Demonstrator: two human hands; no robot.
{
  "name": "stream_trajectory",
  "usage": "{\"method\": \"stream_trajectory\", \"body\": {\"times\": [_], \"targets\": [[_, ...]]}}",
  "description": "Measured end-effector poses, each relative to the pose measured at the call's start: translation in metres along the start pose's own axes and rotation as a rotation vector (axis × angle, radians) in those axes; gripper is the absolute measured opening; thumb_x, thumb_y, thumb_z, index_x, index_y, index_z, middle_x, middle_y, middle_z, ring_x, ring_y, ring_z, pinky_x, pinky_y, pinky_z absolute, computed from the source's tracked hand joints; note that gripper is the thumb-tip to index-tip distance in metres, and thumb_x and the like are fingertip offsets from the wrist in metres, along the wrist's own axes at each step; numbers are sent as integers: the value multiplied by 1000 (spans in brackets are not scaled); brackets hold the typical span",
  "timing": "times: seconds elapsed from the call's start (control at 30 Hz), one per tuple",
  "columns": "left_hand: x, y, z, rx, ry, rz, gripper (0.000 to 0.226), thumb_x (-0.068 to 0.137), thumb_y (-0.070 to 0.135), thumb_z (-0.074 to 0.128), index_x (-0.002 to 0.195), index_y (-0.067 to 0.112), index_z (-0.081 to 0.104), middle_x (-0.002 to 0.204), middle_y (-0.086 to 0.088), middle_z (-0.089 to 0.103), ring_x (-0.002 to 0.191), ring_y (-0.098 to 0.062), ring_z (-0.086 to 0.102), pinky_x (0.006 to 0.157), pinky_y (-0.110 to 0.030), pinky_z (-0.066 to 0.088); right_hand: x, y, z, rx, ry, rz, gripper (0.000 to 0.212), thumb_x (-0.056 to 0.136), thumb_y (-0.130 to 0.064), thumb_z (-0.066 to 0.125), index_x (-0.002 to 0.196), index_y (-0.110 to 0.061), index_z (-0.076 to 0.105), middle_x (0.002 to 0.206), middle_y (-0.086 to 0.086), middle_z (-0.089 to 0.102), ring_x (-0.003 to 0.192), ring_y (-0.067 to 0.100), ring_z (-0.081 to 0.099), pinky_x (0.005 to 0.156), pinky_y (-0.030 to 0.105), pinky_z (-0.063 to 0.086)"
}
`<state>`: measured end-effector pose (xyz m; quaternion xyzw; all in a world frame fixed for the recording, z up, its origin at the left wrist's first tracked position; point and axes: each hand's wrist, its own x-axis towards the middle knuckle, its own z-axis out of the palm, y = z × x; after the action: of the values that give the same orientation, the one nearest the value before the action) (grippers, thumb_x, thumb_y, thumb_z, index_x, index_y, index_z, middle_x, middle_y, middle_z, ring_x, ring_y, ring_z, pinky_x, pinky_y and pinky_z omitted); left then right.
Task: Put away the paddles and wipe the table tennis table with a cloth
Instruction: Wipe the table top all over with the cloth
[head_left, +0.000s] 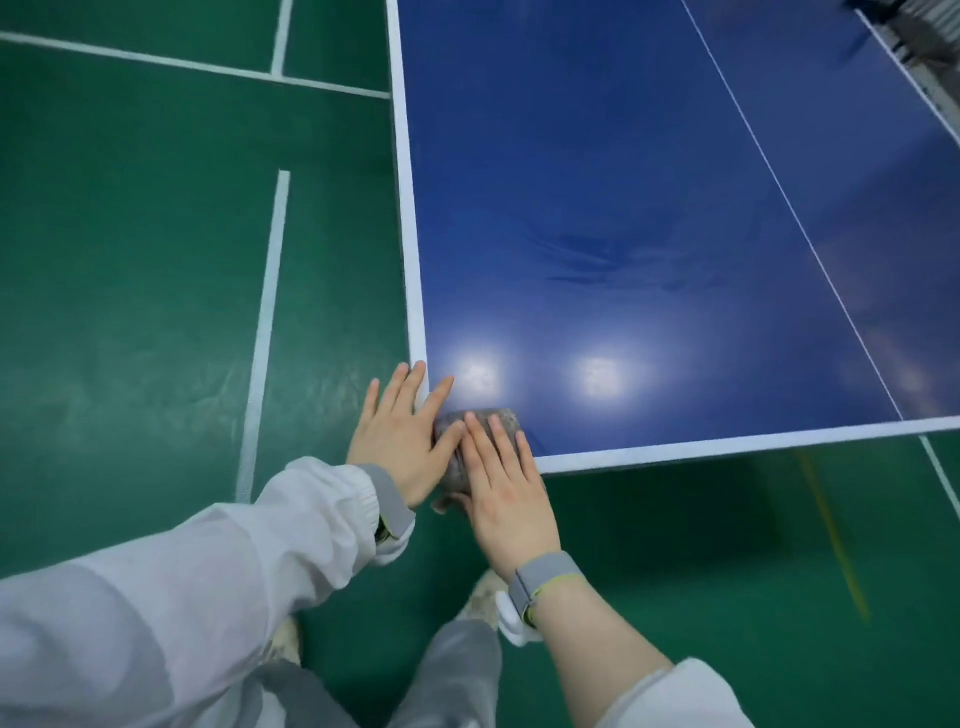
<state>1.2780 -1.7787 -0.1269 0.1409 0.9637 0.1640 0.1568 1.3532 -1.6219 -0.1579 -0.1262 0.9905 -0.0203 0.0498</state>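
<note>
From the head camera, both hands lie flat at the near corner of the blue table tennis table (649, 208). The left hand (402, 439) has its fingers straight and slightly spread, fingertips reaching over the white edge line at the corner, its thumb side touching the grey cloth (480, 431). The right hand (506, 491) sits just beside it, fingers straight and close together, pressing down on top of the cloth. The cloth is bunched under and between the two hands, right on the table's corner, with a bit of it showing beyond the right fingertips and a bit below the left palm. Ahead of the hands the table top shows light reflections and a thin white centre line. Both wrists wear grey bands; white sleeves cover the arms. Below the hands is green floor (130, 260) with white lines.
</note>
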Motion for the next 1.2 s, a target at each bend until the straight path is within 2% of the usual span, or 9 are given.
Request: {"method": "stream_trajectory", "body": {"times": [0.13,0.27,0.43,0.63,0.73,0.8,0.93,1.07,1.2], "targets": [[6,43,19,-13,99,-106,81,83,67,-5,156,35,11,166,-1,1,152,-17,-7,121,-39,-11,-6,51,2,-19,61,-135,86,82,-33,72,151,-9,27,158,3,34,147,26,24,117,47,19],[21,90,34,-28,140,-196,81,84,67,-5,156,35,10,166,-2,1,152,-18,-8,122,-40,-10,-17,114,3,-4,81,-234,76,88,-29,57,154,-11,25,162,1,25,149,25,22,118,47,19],[43,158,59,-1,140,-370,67,95,65,5,156,37,11,166,-4,-1,151,-22,-11,121,-48,-10,-45,236,3,-37,137,-301,67,88,-26,44,151,-8,29,159,5,31,146,29,26,117,48,22],[53,200,71,-28,171,-379,65,95,68,12,154,43,7,165,-4,-9,151,-20,-15,120,-48,-11,-80,355,-6,-74,104,-194,66,93,-33,40,152,-9,26,159,6,29,146,32,27,118,50,22],[49,210,85,53,99,-413,70,90,76,11,152,48,-3,164,-5,-17,149,-24,-22,118,-52,-13,-96,392,-11,-116,20,-84,66,101,-51,21,153,-11,23,161,3,24,148,32,22,119,49,16],[50,209,91,110,102,-422,77,85,83,9,152,48,-7,163,-6,-19,148,-26,-23,118,-55,-12,-101,394,-13,-125,-9,-20,69,101,-54,11,154,-11,23,161,4,25,149,32,18,119,49,14],[53,210,96,154,101,-421,88,77,92,5,150,48,-12,163,-9,-20,147,-29,-26,116,-59,-13,-92,350,-14,-61,19,33,67,95,-46,33,152,-11,28,159,5,30,147,35,17,116,54,15],[58,207,95,145,98,-407,90,76,93,7,152,47,-11,162,-9,-21,147,-29,-26,116,-59,-13,-68,275,-8,-48,73,-21,69,90,-44,43,150,-10,30,156,6,37,145,34,21,113,55,19],[60,223,95,138,115,-458,89,77,89,6,153,45,-8,163,-11,-18,148,-30,-23,116,-59,-12,-64,263,-4,-69,100,-31,83,85,-41,68,150,-8,28,157,8,35,144,34,31,115,53,16]]}}
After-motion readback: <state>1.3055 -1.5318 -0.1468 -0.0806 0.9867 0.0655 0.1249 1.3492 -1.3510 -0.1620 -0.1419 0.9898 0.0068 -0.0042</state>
